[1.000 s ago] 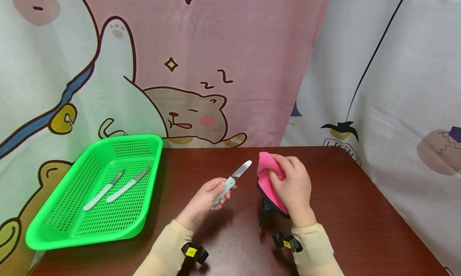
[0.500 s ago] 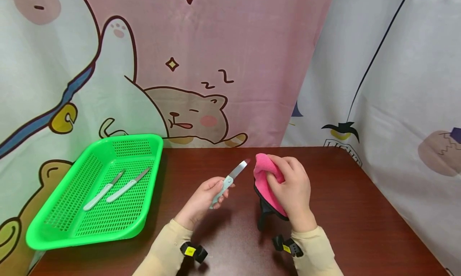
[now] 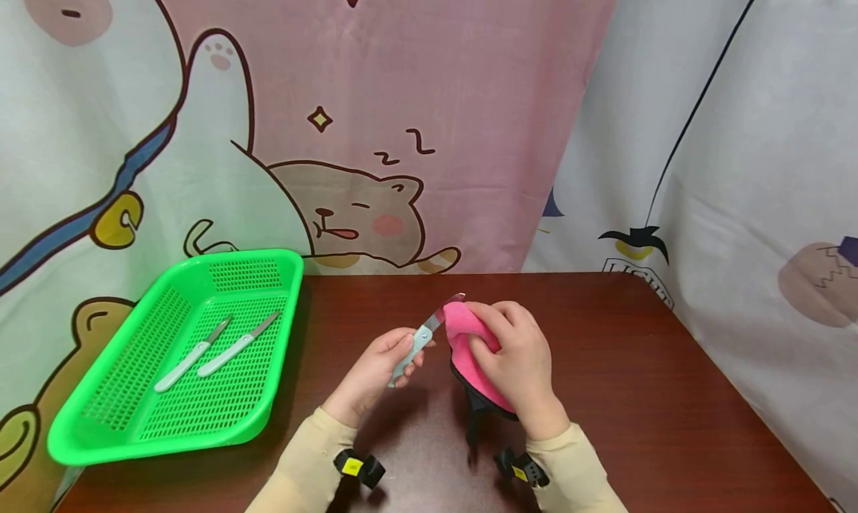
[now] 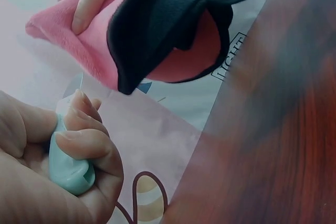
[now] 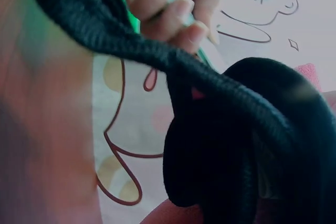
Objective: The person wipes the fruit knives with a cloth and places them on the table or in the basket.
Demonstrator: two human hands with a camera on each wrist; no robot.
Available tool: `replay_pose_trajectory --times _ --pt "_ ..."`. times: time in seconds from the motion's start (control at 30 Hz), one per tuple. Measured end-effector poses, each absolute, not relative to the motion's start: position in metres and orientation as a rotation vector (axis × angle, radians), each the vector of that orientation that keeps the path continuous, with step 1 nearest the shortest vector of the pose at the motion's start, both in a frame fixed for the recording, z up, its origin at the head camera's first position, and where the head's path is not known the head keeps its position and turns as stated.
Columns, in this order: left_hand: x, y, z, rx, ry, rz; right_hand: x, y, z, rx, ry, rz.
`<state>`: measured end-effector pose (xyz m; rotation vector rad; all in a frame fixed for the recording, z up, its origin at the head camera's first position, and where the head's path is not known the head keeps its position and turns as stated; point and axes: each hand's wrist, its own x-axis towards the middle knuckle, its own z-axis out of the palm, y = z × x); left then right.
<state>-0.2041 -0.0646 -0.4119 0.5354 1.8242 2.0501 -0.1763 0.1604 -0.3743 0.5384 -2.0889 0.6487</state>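
My left hand (image 3: 385, 360) grips the mint-green handle of a folding knife (image 3: 418, 342), its blade pointing up and right. In the left wrist view the fingers are curled round the handle (image 4: 71, 169). My right hand (image 3: 519, 360) pinches a pink cloth (image 3: 465, 334) with black edging and a dangling black strap (image 3: 474, 424). The cloth's left corner lies right at the blade and overlaps part of it; the blade tip shows beyond, with a pink tint. In the right wrist view the black strap (image 5: 157, 53) crosses in front of my left hand.
A green plastic basket (image 3: 284, 349) stands on the left of the brown table (image 3: 643, 394). Two knives (image 3: 237, 345) with pale handles lie inside it. A printed curtain (image 3: 469, 126) hangs behind the table and along its right side.
My right hand has moved left with the pink cloth, closing the gap to the knife blade. The left hand has shifted only slightly, still gripping the knife.
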Motion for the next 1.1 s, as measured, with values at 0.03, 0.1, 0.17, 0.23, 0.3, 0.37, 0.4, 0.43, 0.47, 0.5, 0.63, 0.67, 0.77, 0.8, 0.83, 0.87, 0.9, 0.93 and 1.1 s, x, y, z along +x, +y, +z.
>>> replay_pose_trajectory --times 0.03,0.1,0.17,0.23,0.3,0.37,0.4,0.43,0.47,0.5,0.63,0.67,0.77,0.8,0.83,0.87,0.9,0.93,1.1 --pt "-0.204 -0.064 -0.412 0.539 1.82 2.052 -0.176 0.159 -0.376 0.552 -2.092 0.636" --pt "-0.204 -0.064 -0.412 0.546 1.813 2.055 -0.177 0.156 -0.379 0.573 -2.094 0.619" --pt "-0.204 -0.063 -0.411 0.553 1.81 2.056 -0.177 0.153 -0.382 0.588 -2.093 0.602" --pt "-0.203 -0.063 -0.411 0.559 1.809 2.056 -0.178 0.151 -0.384 0.595 -2.096 0.595" --pt "-0.202 -0.062 -0.411 0.56 1.811 2.053 -0.178 0.149 -0.386 0.6 -2.1 0.593" --pt "-0.201 -0.062 -0.411 0.564 1.818 2.045 -0.178 0.147 -0.388 0.606 -2.106 0.595" --pt "-0.201 -0.062 -0.411 0.568 1.823 2.04 -0.178 0.146 -0.389 0.61 -2.109 0.597" --pt "-0.201 -0.062 -0.411 0.574 1.83 2.035 -0.178 0.146 -0.389 0.614 -2.111 0.598" --pt "-0.2 -0.061 -0.411 0.581 1.834 2.03 -0.178 0.145 -0.39 0.616 -2.114 0.598" --pt "-0.2 -0.061 -0.411 0.589 1.841 2.023 -0.178 0.145 -0.39 0.618 -2.115 0.599" --pt "-0.201 -0.061 -0.412 0.616 1.856 2.008 -0.179 0.144 -0.392 0.615 -2.118 0.598" --pt "-0.201 -0.061 -0.412 0.621 1.857 2.007 -0.179 0.144 -0.392 0.613 -2.118 0.597" --pt "-0.201 -0.061 -0.412 0.629 1.87 1.998 -0.179 0.145 -0.392 0.6 -2.119 0.591" --pt "-0.202 -0.062 -0.412 0.634 1.877 1.993 -0.18 0.146 -0.392 0.592 -2.121 0.588" --pt "-0.202 -0.062 -0.412 0.636 1.881 1.99 -0.18 0.146 -0.392 0.585 -2.123 0.587" --pt "-0.202 -0.062 -0.412 0.643 1.891 1.983 -0.18 0.147 -0.391 0.576 -2.126 0.586" --pt "-0.202 -0.062 -0.412 0.646 1.9 1.977 -0.18 0.148 -0.39 0.565 -2.129 0.586" --pt "-0.203 -0.062 -0.412 0.65 1.908 1.972 -0.18 0.148 -0.39 0.554 -2.132 0.587" --pt "-0.203 -0.064 -0.412 0.67 1.928 1.957 -0.18 0.153 -0.385 0.507 -2.138 0.6"
